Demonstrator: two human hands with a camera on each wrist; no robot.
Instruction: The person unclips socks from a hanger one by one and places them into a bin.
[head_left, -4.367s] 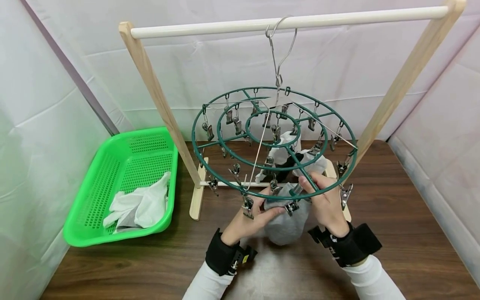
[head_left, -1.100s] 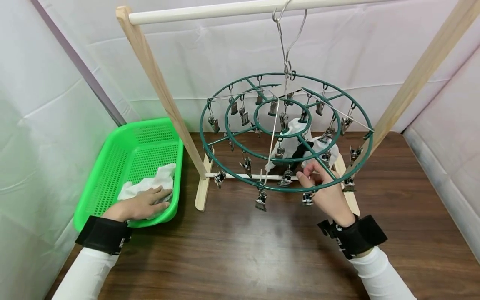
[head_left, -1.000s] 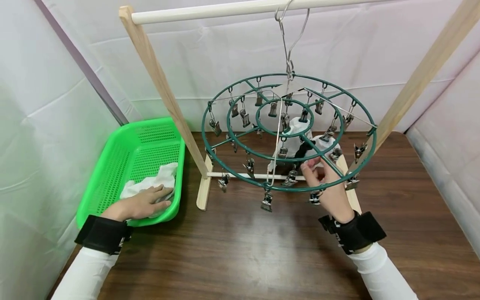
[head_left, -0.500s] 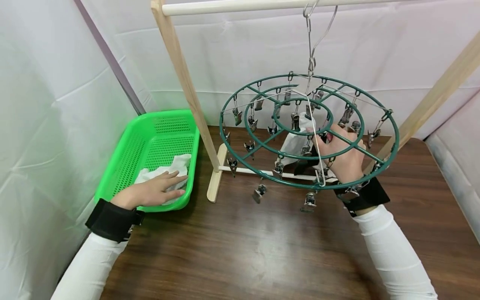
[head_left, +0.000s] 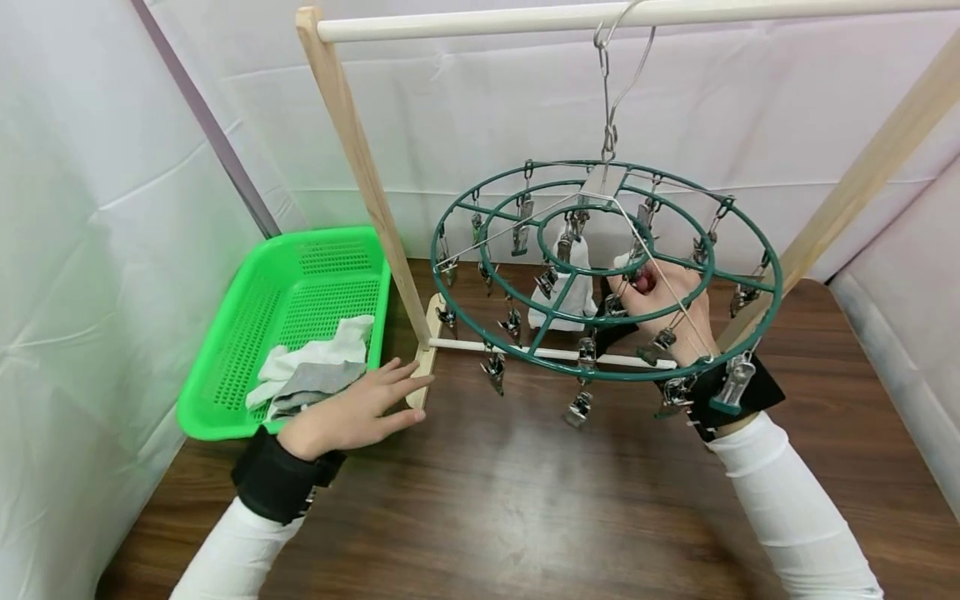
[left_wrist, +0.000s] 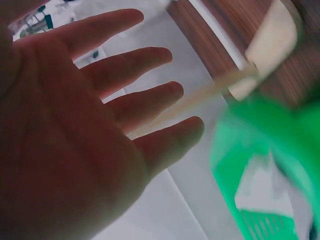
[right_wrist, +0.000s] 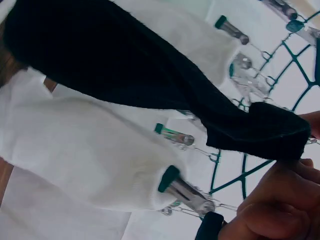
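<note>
A green round clip hanger (head_left: 600, 376) hangs by its metal hook from the white rail (head_left: 465, 22). A white sock (head_left: 572, 290) and a black sock (head_left: 609, 330) hang from clips near its middle. My right hand (head_left: 637, 283) reaches up under the rings. In the right wrist view its fingers (right_wrist: 280, 200) pinch the cuff of the black sock (right_wrist: 150, 75) beside a clipped white sock (right_wrist: 85, 155). My left hand (head_left: 360, 410) hovers flat and open over the table, between the green basket (head_left: 225, 392) and the rack's foot. Its palm (left_wrist: 75, 130) holds nothing.
The basket holds white and grey socks (head_left: 315, 371). A slanted wooden post (head_left: 360, 158) and its foot (head_left: 423, 358) stand just beyond my left fingers. A second post (head_left: 862, 183) rises at the right. White cloth walls close in on all sides of the brown table (head_left: 525, 517).
My left hand lifted off the socks in the basket and moved right over the table. My right hand went deeper under the hanger to the black sock. The hanger has turned.
</note>
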